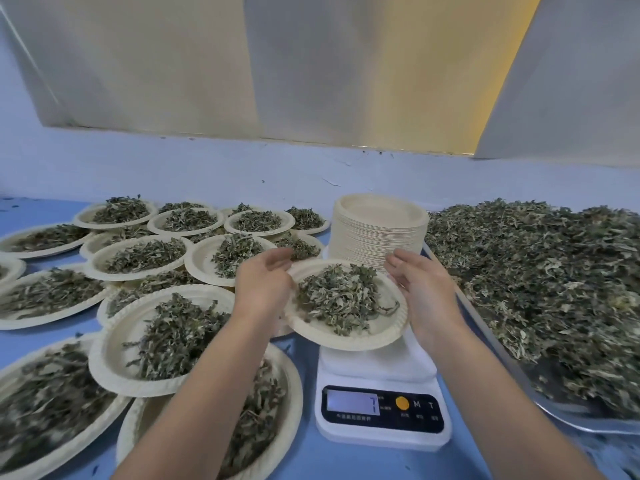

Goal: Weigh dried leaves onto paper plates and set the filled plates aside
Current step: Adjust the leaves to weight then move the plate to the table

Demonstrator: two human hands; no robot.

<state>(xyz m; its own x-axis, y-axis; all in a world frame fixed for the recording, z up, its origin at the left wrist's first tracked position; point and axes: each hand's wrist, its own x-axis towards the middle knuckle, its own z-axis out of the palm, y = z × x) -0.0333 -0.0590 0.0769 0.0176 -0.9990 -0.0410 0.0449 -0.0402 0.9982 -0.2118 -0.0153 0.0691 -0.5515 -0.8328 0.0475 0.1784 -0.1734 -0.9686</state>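
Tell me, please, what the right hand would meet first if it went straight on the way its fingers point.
Most likely the stack of empty paper plates: the right hand points toward its lower side, with nothing between, though depth is unclear.

We see a white digital kitchen scale on the blue counter. Above its platform is a tilted paper plate heaped with dried leaves. Our left hand and right hand rest against its opposite rims, fingers loosely extended. Just behind the scale stands a tall stack of empty plates. Left of the scale, filled plates overlap. To its right, a metal tray carries loose leaves.
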